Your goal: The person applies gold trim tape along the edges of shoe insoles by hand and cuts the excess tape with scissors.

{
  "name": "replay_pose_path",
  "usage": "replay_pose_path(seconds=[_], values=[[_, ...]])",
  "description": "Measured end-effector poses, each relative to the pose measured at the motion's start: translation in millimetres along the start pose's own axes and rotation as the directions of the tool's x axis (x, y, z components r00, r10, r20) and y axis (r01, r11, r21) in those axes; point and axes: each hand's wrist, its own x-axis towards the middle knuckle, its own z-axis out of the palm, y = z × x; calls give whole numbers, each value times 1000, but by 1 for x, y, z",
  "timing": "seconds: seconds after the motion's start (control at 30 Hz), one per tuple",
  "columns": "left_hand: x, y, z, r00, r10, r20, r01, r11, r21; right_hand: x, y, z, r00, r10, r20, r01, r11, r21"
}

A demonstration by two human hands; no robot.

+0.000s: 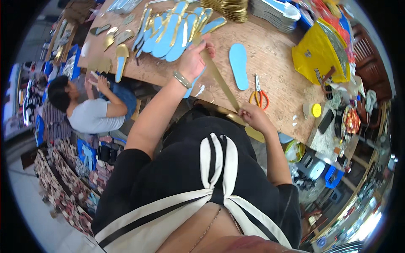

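I work at a bare wooden surface (274, 80) in a crowded workroom, with stock piled on the floor to my left and shelves of clutter to my right. My left hand (195, 57) is closed around the far end of one long gold strip (219, 80), and presses a blue insole (195, 82) that hangs over the near edge; my right hand (253, 116) pinches the strip's near end, just off the edge, so the strip runs taut and slanted between my two hands. Past my left hand lies a fanned heap of blue insoles edged in gold (177, 29); they overlap too much to count. One plain blue insole (238, 65) lies alone on the wood, and just beside it one pair of orange-handled scissors (259, 95). Two stacks stand at the far edge, one gold (230, 8) and one grey (274, 14). One yellow bag (316, 55) sits at the right. One other person (90, 107) sits low at my left, hands at the surface edge.
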Motion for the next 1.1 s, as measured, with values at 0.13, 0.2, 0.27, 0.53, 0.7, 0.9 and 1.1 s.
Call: replay_pose_path(seconds=[0.13,0.2,0.27,0.53,0.7,0.9,1.1], values=[[-22,22,-4,977,211,-26,-210,977,40,-11,34,10,995,86,59,-84,996,-33],[-39,27,0,961,256,-107,-246,964,96,-7,46,17,988,103,112,-97,993,-62],[-53,31,-3,961,275,-32,-269,956,120,1,42,19,949,200,245,-171,976,-135],[-128,44,9,948,319,-18,-286,871,399,63,-12,23,962,-222,162,254,943,-214],[-159,33,3,949,316,-21,-211,679,703,99,-119,33,978,-192,-85,210,899,385],[-187,14,20,823,564,61,-52,-33,998,114,-141,51,982,-94,-166,180,743,645],[-200,-8,-11,934,313,-172,-46,583,811,115,-113,64,994,40,100,-107,337,935]])
